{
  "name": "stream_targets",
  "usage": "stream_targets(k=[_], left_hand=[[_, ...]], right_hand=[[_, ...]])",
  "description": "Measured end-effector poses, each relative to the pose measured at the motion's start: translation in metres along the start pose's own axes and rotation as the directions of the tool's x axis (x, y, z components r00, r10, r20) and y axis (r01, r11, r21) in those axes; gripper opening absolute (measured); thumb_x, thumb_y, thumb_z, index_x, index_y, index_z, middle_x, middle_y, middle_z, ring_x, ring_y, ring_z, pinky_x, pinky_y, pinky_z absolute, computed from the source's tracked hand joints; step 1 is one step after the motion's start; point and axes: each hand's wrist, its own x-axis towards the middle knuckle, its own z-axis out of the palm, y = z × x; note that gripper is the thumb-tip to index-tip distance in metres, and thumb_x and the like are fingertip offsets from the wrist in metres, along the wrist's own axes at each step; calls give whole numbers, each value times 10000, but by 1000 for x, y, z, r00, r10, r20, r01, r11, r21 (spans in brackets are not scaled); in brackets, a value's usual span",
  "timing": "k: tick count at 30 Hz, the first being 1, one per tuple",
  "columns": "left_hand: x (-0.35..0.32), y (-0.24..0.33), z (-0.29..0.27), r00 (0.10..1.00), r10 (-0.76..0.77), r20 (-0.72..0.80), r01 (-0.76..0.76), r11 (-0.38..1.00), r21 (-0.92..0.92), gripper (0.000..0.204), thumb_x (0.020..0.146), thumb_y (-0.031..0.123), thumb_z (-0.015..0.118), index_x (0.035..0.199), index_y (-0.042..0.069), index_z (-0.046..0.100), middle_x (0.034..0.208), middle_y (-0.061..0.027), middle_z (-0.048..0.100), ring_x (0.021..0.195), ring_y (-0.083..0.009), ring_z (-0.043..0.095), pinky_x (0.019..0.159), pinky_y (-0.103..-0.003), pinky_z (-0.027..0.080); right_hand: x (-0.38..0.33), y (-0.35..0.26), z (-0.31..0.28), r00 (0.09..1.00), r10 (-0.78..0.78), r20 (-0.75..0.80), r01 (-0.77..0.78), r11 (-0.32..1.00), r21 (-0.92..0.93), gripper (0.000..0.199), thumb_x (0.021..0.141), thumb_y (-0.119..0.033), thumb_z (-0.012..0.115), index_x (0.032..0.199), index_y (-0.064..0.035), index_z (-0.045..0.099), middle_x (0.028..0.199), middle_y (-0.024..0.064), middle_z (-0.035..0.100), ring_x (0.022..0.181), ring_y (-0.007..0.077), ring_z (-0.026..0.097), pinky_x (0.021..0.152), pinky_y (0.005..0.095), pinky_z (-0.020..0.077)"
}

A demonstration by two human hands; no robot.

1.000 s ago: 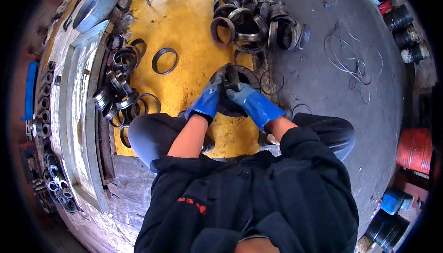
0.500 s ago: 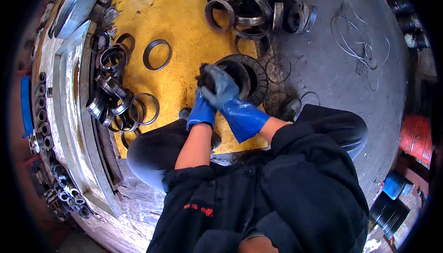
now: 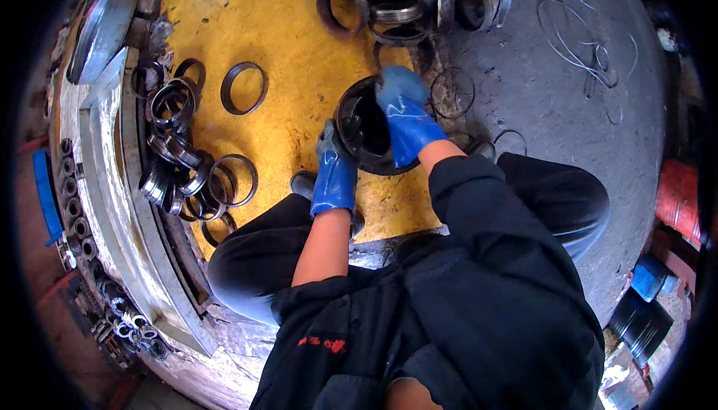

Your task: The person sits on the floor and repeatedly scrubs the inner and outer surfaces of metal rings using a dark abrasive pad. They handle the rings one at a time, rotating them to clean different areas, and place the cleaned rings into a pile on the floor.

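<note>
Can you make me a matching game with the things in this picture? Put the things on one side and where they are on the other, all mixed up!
Things:
1. left hand
2. right hand
3. single loose ring
4. thin wire loops

Places:
A. lying alone on the yellow floor
B. on the grey floor, upper right
C. on the top rim of the big dark ring
D. gripping the big dark ring's left edge

Pairs: 1-D, 2-C, 3-A, 4-B
</note>
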Motion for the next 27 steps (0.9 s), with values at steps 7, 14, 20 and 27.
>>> stream_targets(k=[7,14,20,27], left_hand=[[11,-3,-10,957,-245,153,289,813,-506,389,982,339,471,1223,47,562,1196,-169,636,1062,-324,615,912,-423,498],[-8,3,-5,908,163,385,-261,940,218,457,955,271,523,1347,40,485,1326,-172,554,1170,-291,553,1012,-375,432],[31,-31,-32,903,50,427,32,983,-183,481,1007,376,410,1334,37,509,1330,-152,553,1185,-305,536,1024,-421,439],[5,-6,14,985,-36,168,73,973,-219,408,1013,320,434,1266,28,565,1207,-148,635,1084,-298,604,937,-427,510]], right_hand=[[5,0,-6,988,152,3,-142,916,374,400,846,-366,595,1075,-44,661,1066,217,665,979,392,641,854,452,518],[-71,-80,-4,925,346,155,-369,724,583,558,831,-402,655,1221,-11,572,1195,240,613,1121,385,584,971,411,457],[-134,-3,9,920,-392,-17,311,701,641,450,889,-216,622,1281,-16,527,1206,227,590,1118,388,572,971,431,454],[-78,55,-39,769,-533,352,520,843,141,296,860,-168,590,1146,-103,633,1046,182,660,981,389,626,835,452,519]])
